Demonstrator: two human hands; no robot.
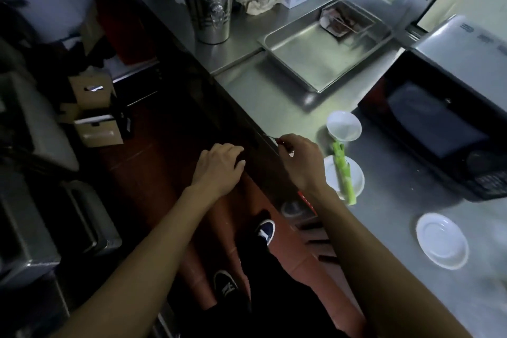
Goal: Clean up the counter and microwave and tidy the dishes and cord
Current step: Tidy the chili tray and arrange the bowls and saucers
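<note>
At the steel tabletop [274, 85] edge, the right hand [300, 162] pinches something small and thin, too blurred to identify, while the left hand [219, 166] curls its fingers [237, 155] against the dark front below the edge; whether they grasp anything cannot be told. At 3 o'clock of the right hand, a green stalk [343, 173] lies across a white plate [355, 178], a small white bowl [344, 126] just beyond. The microwave [444, 123] stands at 2 o'clock, another plate [441, 241] at 5 o'clock.
</note>
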